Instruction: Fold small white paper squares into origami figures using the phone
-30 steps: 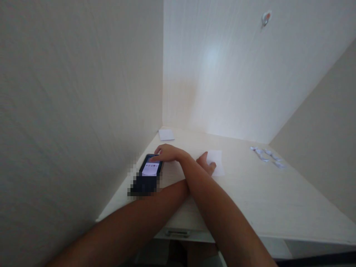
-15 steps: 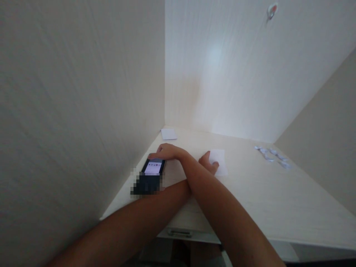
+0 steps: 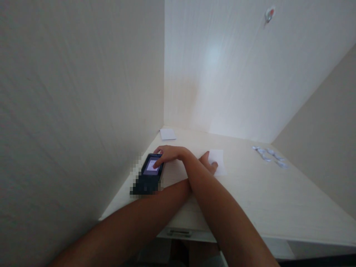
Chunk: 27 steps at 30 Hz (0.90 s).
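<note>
My forearms cross, the right one above the left. My right hand [image 3: 170, 152] is over the upper end of a phone [image 3: 147, 181] at the left. Its thumb touches the lit screen, and the other fingers curl at the phone's top edge, apart from the thumb. Part of the phone is pixelated. My left hand [image 3: 209, 163] rests on a sheet of white paper [image 3: 219, 159], with thumb and finger spread; its other fingers are partly hidden.
A white square of paper [image 3: 167, 134] lies in the back left corner. Several small twisted white pieces [image 3: 268, 154] are at the right of the white table [image 3: 264, 200]. Walls stand left, behind and right. A hook [image 3: 269, 15] is on the back wall.
My right thumb has moved down from the phone's top edge onto the screen. A light pop-up box over a dimmed screen has replaced the earlier page. My left hand stays put.
</note>
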{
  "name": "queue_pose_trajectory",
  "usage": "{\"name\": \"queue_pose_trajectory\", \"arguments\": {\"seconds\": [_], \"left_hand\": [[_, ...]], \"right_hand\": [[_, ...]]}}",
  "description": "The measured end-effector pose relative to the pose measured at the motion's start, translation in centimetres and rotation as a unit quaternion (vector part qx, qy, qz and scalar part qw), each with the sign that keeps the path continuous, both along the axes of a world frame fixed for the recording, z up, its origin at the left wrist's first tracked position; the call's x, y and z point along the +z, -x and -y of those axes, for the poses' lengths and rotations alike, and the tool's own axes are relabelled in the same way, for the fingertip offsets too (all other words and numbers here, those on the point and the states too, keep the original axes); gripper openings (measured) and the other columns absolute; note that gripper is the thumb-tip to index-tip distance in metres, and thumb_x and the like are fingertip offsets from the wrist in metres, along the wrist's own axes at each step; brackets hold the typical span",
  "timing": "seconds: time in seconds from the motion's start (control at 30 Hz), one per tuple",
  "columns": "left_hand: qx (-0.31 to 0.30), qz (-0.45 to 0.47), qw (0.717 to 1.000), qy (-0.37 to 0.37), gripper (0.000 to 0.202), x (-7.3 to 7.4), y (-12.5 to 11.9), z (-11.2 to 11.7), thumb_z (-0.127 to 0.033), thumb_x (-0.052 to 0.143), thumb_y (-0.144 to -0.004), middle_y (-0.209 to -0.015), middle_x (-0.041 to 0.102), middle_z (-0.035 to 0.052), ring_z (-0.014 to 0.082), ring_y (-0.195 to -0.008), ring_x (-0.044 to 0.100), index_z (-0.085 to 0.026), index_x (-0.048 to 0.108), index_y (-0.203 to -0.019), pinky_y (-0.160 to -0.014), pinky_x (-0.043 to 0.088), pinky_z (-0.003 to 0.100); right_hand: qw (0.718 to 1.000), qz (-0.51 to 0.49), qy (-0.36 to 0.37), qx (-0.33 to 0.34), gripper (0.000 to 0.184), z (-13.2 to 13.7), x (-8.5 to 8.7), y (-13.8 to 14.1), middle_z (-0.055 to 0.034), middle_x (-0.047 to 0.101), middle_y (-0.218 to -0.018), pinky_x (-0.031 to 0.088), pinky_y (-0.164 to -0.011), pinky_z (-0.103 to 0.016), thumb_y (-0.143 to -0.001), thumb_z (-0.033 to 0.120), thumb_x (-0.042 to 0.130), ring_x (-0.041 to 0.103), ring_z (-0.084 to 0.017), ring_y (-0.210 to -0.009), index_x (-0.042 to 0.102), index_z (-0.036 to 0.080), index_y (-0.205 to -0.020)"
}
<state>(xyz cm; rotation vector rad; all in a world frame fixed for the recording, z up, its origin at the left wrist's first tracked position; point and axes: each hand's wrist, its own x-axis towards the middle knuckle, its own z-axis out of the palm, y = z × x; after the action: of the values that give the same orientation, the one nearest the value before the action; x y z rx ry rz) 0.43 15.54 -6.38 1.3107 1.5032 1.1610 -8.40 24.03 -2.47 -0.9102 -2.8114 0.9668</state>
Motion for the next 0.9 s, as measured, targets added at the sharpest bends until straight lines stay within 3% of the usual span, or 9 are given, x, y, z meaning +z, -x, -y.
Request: {"name": "queue_pose_trajectory", "arguments": {"seconds": [0.13, 0.33, 0.53, 0.73, 0.9], "left_hand": [[-0.011, -0.009, 1.000, -0.011, 0.075, -0.25, -0.16, -0.24, -0.018, 0.072, -0.079, -0.148, 0.055, 0.0205, 0.0348, -0.143, 0.046, -0.008, 0.047, -0.149, -0.121, 0.030, 0.042], [-0.010, -0.005, 1.000, -0.019, 0.075, -0.67, -0.17, -0.48, -0.020, 0.073, -0.078, -0.150, 0.054, 0.0180, 0.0333, -0.144, 0.044, -0.012, 0.049, -0.148, -0.122, 0.029, 0.041], [-0.015, -0.007, 1.000, -0.025, 0.074, -0.75, -0.17, -0.52, -0.020, 0.071, -0.079, -0.150, 0.053, 0.0209, 0.0349, -0.144, 0.044, -0.009, 0.048, -0.148, -0.120, 0.030, 0.044], [-0.014, 0.001, 0.999, -0.028, 0.074, -0.30, -0.04, -0.05, -0.020, 0.071, -0.079, -0.149, 0.053, 0.0227, 0.0370, -0.143, 0.044, -0.008, 0.048, -0.148, -0.121, 0.029, 0.046], [-0.011, 0.027, 0.999, -0.034, 0.072, -0.11, 0.04, 0.28, -0.020, 0.072, -0.077, -0.149, 0.054, 0.0201, 0.0358, -0.144, 0.044, -0.011, 0.051, -0.145, -0.123, 0.027, 0.044]], "right_hand": [[1.000, -0.002, 0.002, -0.012, 0.066, 0.11, -0.02, -0.05, -0.0056, 0.076, -0.107, 0.054, -0.083, -0.030, -0.057, 0.046, 0.092, 0.071, -0.024, -0.097, 0.070, 0.019, -0.113], [1.000, -0.003, 0.023, -0.001, 0.059, -0.10, 0.01, 0.03, -0.0044, 0.075, -0.105, 0.052, -0.078, -0.029, -0.062, 0.052, 0.089, 0.070, -0.024, -0.097, 0.071, 0.020, -0.109], [1.000, -0.019, 0.000, -0.020, 0.049, -0.29, -0.29, 0.17, -0.0043, 0.075, -0.100, 0.052, -0.079, -0.030, -0.063, 0.047, 0.089, 0.069, -0.023, -0.093, 0.074, 0.020, -0.101], [1.000, -0.018, -0.010, -0.005, 0.080, -0.30, -0.35, -0.31, -0.0057, 0.074, -0.112, 0.052, -0.085, -0.031, -0.050, 0.056, 0.094, 0.068, -0.025, -0.101, 0.070, 0.023, -0.119], [0.999, -0.037, -0.020, -0.033, 0.043, -0.59, -0.82, 0.40, -0.0057, 0.077, -0.098, 0.050, -0.077, -0.027, -0.074, 0.055, 0.081, 0.070, -0.021, -0.089, 0.077, 0.019, -0.097]]}}
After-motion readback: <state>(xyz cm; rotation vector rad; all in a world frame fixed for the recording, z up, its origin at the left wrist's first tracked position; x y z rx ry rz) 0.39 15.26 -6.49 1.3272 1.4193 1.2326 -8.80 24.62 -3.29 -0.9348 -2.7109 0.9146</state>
